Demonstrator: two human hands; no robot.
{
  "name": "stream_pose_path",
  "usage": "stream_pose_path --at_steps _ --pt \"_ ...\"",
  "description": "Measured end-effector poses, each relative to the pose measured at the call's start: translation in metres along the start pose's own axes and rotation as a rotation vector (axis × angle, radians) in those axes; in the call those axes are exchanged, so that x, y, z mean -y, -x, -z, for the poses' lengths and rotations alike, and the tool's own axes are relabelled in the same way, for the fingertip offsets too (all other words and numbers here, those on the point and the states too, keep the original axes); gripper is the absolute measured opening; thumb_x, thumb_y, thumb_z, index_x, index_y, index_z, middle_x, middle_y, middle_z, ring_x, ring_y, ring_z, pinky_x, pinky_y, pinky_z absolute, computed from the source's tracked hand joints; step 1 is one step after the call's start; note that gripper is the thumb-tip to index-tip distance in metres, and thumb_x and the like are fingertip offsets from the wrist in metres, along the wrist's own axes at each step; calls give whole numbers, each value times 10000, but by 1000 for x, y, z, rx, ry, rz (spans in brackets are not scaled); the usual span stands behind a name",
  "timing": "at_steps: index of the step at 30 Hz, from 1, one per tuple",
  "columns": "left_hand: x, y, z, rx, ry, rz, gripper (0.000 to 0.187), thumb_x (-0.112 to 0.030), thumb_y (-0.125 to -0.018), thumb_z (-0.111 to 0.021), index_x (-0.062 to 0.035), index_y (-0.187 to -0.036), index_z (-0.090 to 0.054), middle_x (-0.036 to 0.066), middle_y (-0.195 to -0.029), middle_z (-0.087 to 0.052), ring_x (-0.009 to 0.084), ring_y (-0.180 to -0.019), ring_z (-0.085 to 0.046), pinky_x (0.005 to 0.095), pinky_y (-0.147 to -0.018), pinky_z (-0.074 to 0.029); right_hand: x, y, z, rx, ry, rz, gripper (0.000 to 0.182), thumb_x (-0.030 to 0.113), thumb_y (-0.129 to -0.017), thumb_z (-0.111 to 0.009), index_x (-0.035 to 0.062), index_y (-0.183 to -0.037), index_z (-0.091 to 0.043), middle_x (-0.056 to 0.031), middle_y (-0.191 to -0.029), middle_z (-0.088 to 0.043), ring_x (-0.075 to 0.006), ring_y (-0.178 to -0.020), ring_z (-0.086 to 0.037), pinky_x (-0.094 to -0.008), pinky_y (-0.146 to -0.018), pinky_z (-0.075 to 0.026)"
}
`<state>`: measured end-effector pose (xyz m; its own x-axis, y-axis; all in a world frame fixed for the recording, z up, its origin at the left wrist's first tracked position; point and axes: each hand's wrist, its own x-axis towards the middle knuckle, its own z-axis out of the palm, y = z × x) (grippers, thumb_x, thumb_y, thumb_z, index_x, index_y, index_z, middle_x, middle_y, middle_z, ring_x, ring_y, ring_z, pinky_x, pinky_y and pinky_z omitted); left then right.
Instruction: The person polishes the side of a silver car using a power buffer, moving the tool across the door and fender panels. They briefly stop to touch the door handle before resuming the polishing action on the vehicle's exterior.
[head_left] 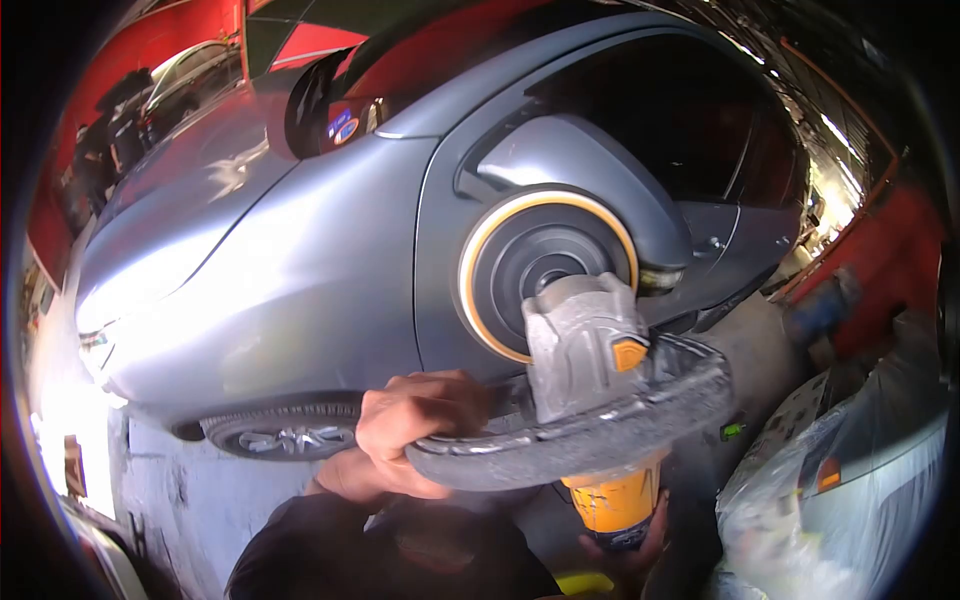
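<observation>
A car polisher [585,345] with a grey metal head, a worn D-shaped handle [580,430] and a yellow body is held out in front of me. My left hand [415,430] is wrapped round the left end of that handle. Lower down, my right hand [650,540] grips the yellow body from below, most of its fingers hidden behind the tool. The round pad [500,250] with a pale orange rim faces the side of a grey car [330,260], overlapping its front door just below the wing mirror [590,165]. Smeared rings on the pad's backing suggest spin.
The car's front wheel [285,430] sits at lower left. To the right stands something covered in clear plastic sheeting [840,500]. People [115,140] stand at far left near another vehicle [195,75]. A red wall [900,260] rises at the right.
</observation>
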<state>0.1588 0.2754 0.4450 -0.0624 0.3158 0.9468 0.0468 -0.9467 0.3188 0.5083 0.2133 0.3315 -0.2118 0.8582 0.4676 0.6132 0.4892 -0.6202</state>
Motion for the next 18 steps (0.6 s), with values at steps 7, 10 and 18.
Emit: stream_pose_path --at_steps 7,10,18 --pt "15 -10 71 -158 -425 72 232 -82 -846 -701 22 -849 -494 130 -676 -592 207 -572 -583 368 -575 -517 70 -43 -61 63 -148 -42 1159 176 -610 -951 -117 -1489 -254 -253 -1240 -638 -288 -1123 -662 -402 -961 -530" --pt "30 -10 108 -272 -791 103 478 -349 -798 -845 19 -918 -565 81 -705 -612 166 -621 -597 307 -625 -502 92 -70 -86 12 -125 84 1095 185 -652 -940 -137 -1466 -282 -272 -1220 -644 -310 -1116 -669 -404 -966 -531" --pt "60 -66 134 -312 -74 99 244 -185 -951 -680 -37 -831 -527 -29 -560 -322 94 -467 -299 287 -468 -257 137 -126 -106 -60 -161 171 1005 313 -751 -874 -53 -1501 -314 -245 -1036 -665 -329 -873 -713 -375 -744 -589"
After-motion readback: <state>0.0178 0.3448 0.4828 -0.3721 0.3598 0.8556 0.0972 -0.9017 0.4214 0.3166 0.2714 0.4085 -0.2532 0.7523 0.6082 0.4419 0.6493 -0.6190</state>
